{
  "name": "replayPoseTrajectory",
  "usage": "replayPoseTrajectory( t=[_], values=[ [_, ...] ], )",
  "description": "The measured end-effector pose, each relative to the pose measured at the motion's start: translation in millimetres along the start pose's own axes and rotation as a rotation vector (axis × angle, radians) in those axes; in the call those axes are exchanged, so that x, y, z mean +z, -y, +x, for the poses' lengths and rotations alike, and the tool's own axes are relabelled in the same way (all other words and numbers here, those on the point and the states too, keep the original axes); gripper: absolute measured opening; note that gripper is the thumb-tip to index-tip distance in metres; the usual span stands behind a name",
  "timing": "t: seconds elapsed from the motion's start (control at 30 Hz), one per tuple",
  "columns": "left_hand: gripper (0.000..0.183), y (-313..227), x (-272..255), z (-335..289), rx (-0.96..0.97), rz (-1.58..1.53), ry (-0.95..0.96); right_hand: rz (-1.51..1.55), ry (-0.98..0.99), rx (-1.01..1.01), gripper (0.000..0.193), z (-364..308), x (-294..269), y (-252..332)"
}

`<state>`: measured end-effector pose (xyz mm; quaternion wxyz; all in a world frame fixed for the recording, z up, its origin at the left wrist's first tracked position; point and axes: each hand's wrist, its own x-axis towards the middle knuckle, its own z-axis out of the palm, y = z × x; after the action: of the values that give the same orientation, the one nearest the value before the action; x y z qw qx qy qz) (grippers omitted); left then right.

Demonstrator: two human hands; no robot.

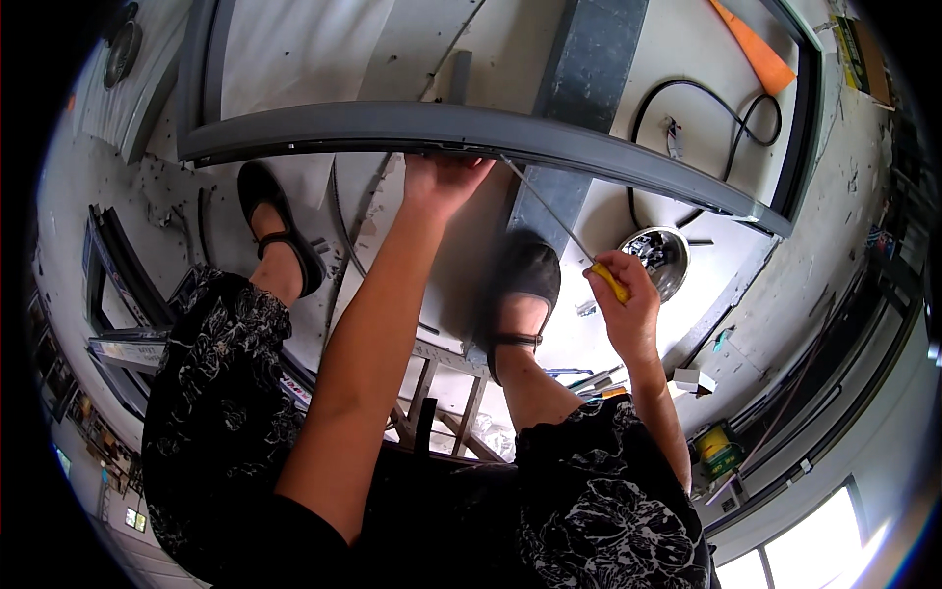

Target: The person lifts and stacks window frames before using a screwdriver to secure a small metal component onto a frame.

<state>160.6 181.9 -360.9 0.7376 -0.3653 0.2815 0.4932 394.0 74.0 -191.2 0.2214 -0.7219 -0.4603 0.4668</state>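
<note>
Head view: looking straight down past the knees at a grey frame [471, 123] lying across a work surface, so everything is sitting at arm's reach.

Left hand: left hand [444, 182] is pressing up against the near rail of the frame, fingers curled over its edge. Looks like it's bracing the rail so it isn't sliding around while the tool is working. Exactly how tight that grip is, I can't tell, since the fingertips are disappearing under the rail.

Right hand: right hand [623, 294] is wrapping fully around the yellow handle of a screwdriver [557, 221], fingers closed on it. It's sitting lower and off to the right, well apart from the frame.

Tool angle: the long thin shaft is slanting up and left, with the tip reaching the underside of the rail just beside the left hand. A long shaft held at that slant would be letting the hand stay clear of the frame, I'd guess.

Frame spot: the rail is running left to right across the upper part of the picture, bending with the lens, with its right corner near a loop of black cable [731, 108].

Nearby stuff: a shiny metal bowl [659, 257] is sitting just past the right hand, probably for small parts, contents too blurry to call. An orange strip [754, 47] is lying at the top right.

Feet: black shoes [280, 226] are planted either side of the left arm.
</note>
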Motion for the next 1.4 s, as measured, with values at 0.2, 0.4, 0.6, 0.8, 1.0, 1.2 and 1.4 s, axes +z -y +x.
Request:
replayPoseTrajectory(
  t=[0.2,0.4,0.6,0.8,1.0,1.2,1.4],
  values=[
    [0.051,1,4,-5,-0.039,0.004,0.011,-0.031,-0.002,-0.004,0.019,1,3,0],
    [0.049,-1,-3,-3,-0.123,-0.057,0.115,-0.062,0.005,-0.016,0.018,3,3,-1],
    [0.048,0,-8,-1,-0.114,-0.08,0.157,-0.076,-0.005,-0.015,0.019,6,3,2],
    [0.046,8,8,-8,-0.038,-0.056,-0.024,-0.1,-0.013,-0.013,0.018,4,1,2],
    [0.044,9,12,-11,-0.016,-0.032,-0.052,-0.127,-0.017,-0.065,0.019,6,-1,-1],
    [0.048,9,11,-8,-0.004,-0.042,-0.056,-0.169,-0.012,-0.14,0.019,15,2,0],
    [0.049,11,14,-10,0.025,-0.016,-0.112,-0.205,-0.006,-0.167,0.018,22,4,5]
  ],
)
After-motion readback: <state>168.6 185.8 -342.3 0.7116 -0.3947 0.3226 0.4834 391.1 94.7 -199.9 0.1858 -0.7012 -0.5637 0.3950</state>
